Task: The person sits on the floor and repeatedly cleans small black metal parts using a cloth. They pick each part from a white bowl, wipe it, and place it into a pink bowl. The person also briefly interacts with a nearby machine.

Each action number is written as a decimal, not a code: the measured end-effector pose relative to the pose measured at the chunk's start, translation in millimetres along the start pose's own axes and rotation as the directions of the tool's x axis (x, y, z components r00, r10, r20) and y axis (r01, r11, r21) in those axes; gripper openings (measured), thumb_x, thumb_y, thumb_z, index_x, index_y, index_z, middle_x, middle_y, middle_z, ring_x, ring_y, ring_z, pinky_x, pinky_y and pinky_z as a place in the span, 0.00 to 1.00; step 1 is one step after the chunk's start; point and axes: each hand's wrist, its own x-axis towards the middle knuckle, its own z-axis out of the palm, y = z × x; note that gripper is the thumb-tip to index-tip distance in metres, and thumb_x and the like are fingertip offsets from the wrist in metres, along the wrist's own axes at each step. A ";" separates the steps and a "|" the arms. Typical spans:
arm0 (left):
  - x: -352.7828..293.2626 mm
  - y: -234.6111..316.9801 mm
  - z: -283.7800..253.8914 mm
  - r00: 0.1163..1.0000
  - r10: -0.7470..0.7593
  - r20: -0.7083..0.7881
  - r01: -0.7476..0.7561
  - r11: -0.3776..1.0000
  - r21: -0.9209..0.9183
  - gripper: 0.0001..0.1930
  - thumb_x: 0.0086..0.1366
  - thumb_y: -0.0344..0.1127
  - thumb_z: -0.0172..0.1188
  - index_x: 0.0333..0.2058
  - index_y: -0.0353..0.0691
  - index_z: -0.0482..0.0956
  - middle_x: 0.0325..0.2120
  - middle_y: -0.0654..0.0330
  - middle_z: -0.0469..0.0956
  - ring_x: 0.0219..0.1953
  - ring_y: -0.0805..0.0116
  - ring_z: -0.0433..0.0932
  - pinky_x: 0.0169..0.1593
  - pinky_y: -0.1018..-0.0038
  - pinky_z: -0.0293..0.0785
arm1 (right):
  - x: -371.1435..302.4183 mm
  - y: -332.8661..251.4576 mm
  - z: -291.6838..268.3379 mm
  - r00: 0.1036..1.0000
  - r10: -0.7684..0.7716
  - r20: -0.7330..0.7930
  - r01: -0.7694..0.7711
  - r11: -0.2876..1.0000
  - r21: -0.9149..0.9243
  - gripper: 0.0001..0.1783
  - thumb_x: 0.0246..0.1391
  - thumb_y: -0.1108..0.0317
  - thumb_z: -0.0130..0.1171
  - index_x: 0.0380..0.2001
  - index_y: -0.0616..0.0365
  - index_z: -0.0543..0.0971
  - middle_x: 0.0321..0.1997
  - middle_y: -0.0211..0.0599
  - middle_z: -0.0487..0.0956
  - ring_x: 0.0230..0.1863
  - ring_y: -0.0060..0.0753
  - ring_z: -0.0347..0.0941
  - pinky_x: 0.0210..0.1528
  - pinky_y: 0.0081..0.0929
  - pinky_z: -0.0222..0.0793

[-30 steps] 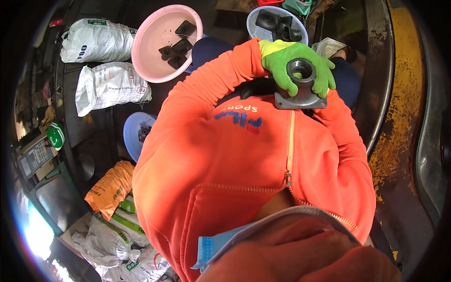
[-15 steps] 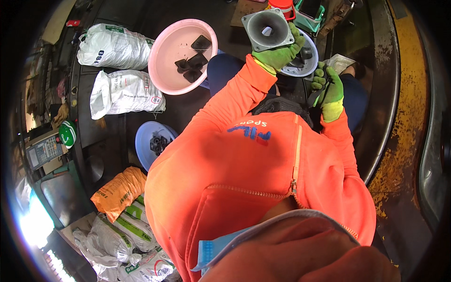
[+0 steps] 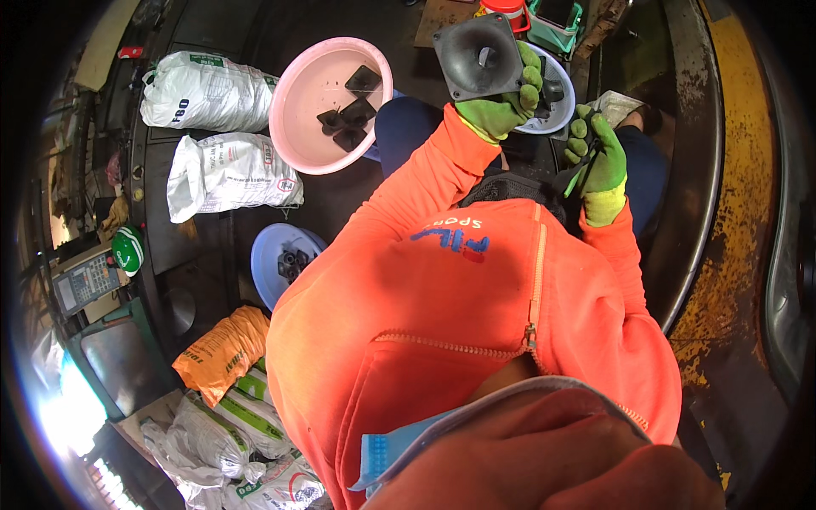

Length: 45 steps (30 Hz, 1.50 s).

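A black plastic speaker horn (image 3: 459, 72) with a square flange and round flared mouth is gripped in my green-gloved left hand (image 3: 517, 100), its mouth facing up. To the right, my gloved right hand (image 3: 605, 157) is closed around a thin, dark, stick-like tool (image 3: 581, 174); its exact kind is too small to tell. Behind the left hand, a pale blue bowl (image 3: 561, 121) holds black parts, partly hidden by the hand. At the left, a pink basin (image 3: 293, 98) contains several black horns (image 3: 350, 116).
Two white sacks (image 3: 208, 89) lie left of the pink basin. A blue basin (image 3: 265, 268) with black parts sits nearer, beside an orange sack (image 3: 223, 348). A red bucket (image 3: 508, 10) and green basket (image 3: 557, 36) stand at the back. A yellow worn metal edge (image 3: 735, 212) runs along the right.
My left hand has turned the horn slightly and shifted it a little left; its mouth now looks darker. The right hand stays nearly in place, with the thin tool tilted differently.
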 end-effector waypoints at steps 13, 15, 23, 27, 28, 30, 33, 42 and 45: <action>-14.0 -25.2 26.6 0.917 0.349 -0.195 -0.115 0.696 0.709 0.30 0.69 0.51 0.48 0.60 0.32 0.64 0.55 0.50 0.70 0.57 0.59 0.69 0.63 0.61 0.63 | 8.2 -23.2 17.9 0.993 -0.112 -0.039 0.096 0.954 -0.282 0.18 0.58 0.61 0.55 0.49 0.56 0.76 0.36 0.26 0.78 0.23 0.11 0.66 0.19 0.13 0.56; -18.6 -34.5 19.8 0.941 0.226 -0.253 -0.032 0.802 0.597 0.36 0.66 0.59 0.51 0.61 0.34 0.62 0.57 0.48 0.69 0.60 0.56 0.68 0.65 0.58 0.61 | 11.8 -16.9 14.6 0.998 -0.058 0.002 0.056 0.952 -0.300 0.16 0.57 0.63 0.56 0.48 0.56 0.77 0.32 0.23 0.78 0.22 0.09 0.65 0.18 0.12 0.52; -23.9 -27.8 0.8 0.888 0.264 -0.376 -0.110 0.917 0.384 0.31 0.63 0.55 0.50 0.54 0.33 0.69 0.50 0.38 0.73 0.51 0.42 0.74 0.56 0.48 0.70 | 39.0 -8.5 5.5 0.882 -0.400 0.249 0.401 0.361 -0.842 0.20 0.59 0.61 0.57 0.52 0.61 0.75 0.46 0.37 0.78 0.49 0.29 0.73 0.51 0.25 0.68; -26.2 -12.8 7.2 0.816 0.260 -0.516 0.045 0.862 0.505 0.28 0.62 0.48 0.48 0.56 0.35 0.66 0.51 0.38 0.72 0.49 0.37 0.74 0.50 0.38 0.71 | 25.1 -25.9 3.4 0.787 -0.198 0.584 0.592 -0.021 -0.805 0.15 0.61 0.69 0.52 0.50 0.61 0.75 0.46 0.42 0.79 0.48 0.38 0.76 0.50 0.29 0.71; -25.8 -11.2 8.9 0.822 0.210 -0.529 0.097 0.865 0.493 0.28 0.62 0.48 0.48 0.56 0.35 0.66 0.51 0.39 0.72 0.49 0.38 0.75 0.48 0.37 0.72 | 25.2 -28.4 5.8 0.730 -0.164 0.664 0.649 -0.138 -0.748 0.15 0.61 0.70 0.53 0.50 0.61 0.75 0.46 0.43 0.79 0.48 0.40 0.76 0.48 0.30 0.72; -24.9 -11.5 11.9 0.817 0.165 -0.552 0.162 0.854 0.495 0.28 0.61 0.47 0.49 0.56 0.34 0.67 0.50 0.41 0.72 0.48 0.40 0.75 0.45 0.35 0.72 | 28.1 -30.8 11.8 0.610 -0.112 0.784 0.743 -0.261 -0.616 0.16 0.58 0.69 0.55 0.49 0.59 0.76 0.44 0.44 0.79 0.44 0.47 0.77 0.44 0.33 0.75; -23.6 -11.9 17.7 0.787 0.193 -0.586 0.198 0.820 0.536 0.29 0.59 0.47 0.50 0.55 0.34 0.68 0.48 0.45 0.73 0.46 0.43 0.76 0.44 0.35 0.73 | 29.4 -32.7 17.2 0.632 -0.090 0.769 0.723 -0.289 -0.628 0.16 0.58 0.69 0.55 0.50 0.56 0.76 0.43 0.41 0.80 0.42 0.46 0.78 0.42 0.33 0.75; -23.1 -11.0 27.0 0.839 0.247 -0.484 0.133 0.771 0.623 0.30 0.56 0.40 0.47 0.57 0.33 0.67 0.42 0.46 0.77 0.45 0.45 0.77 0.49 0.48 0.74 | 22.3 -20.4 12.5 0.691 -0.156 0.706 0.667 -0.239 -0.706 0.15 0.61 0.66 0.53 0.50 0.55 0.77 0.45 0.42 0.80 0.46 0.45 0.77 0.46 0.32 0.74; -19.3 -7.2 25.2 0.947 0.112 -0.301 0.063 0.855 0.515 0.32 0.55 0.37 0.50 0.60 0.33 0.63 0.48 0.45 0.73 0.49 0.50 0.75 0.53 0.52 0.72 | 20.2 -15.5 9.5 0.743 -0.173 0.647 0.622 -0.179 -0.762 0.16 0.61 0.65 0.53 0.50 0.57 0.76 0.46 0.42 0.80 0.47 0.45 0.77 0.48 0.32 0.73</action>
